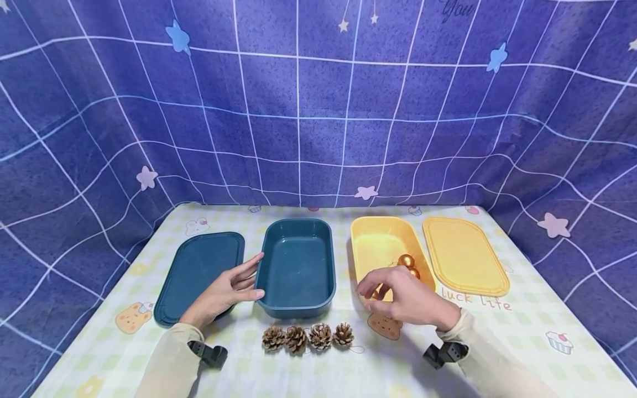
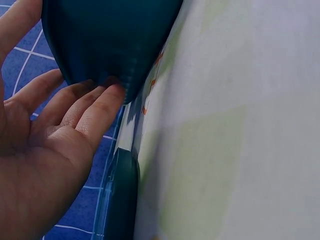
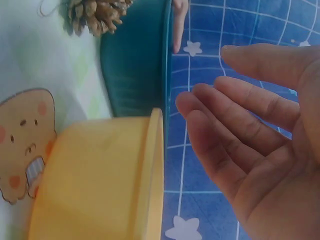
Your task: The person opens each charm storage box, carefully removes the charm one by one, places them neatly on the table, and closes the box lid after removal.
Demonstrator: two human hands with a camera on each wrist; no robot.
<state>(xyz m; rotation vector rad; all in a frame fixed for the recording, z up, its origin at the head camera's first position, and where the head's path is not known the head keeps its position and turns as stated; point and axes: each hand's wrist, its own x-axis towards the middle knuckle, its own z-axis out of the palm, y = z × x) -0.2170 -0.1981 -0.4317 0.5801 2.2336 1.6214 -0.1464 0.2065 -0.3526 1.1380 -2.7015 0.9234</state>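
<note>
My left hand (image 1: pixel 235 286) rests against the left side of a dark teal plastic box (image 1: pixel 298 313); its fingertips and thumb touch the wall near the rim. In the left wrist view those fingers lie fairly straight along the box wall (image 2: pixel 107 35). Over the near end of a yellow plastic box (image 1: pixel 378 244) hovers my right hand (image 1: pixel 405 296), fingers loosely bent. The right wrist view shows nothing between its fingers. Shiny gold balls (image 1: pixel 406 261) lie inside the yellow box, partly hidden by that hand.
Several pine cones (image 1: pixel 296 339) stand in a row before the teal box. A teal lid (image 1: pixel 204 271) lies left of it, and a yellow lid (image 1: pixel 468 255) lies right of the yellow box. A blue grid-patterned cloth (image 1: pixel 318 138) hangs behind the table.
</note>
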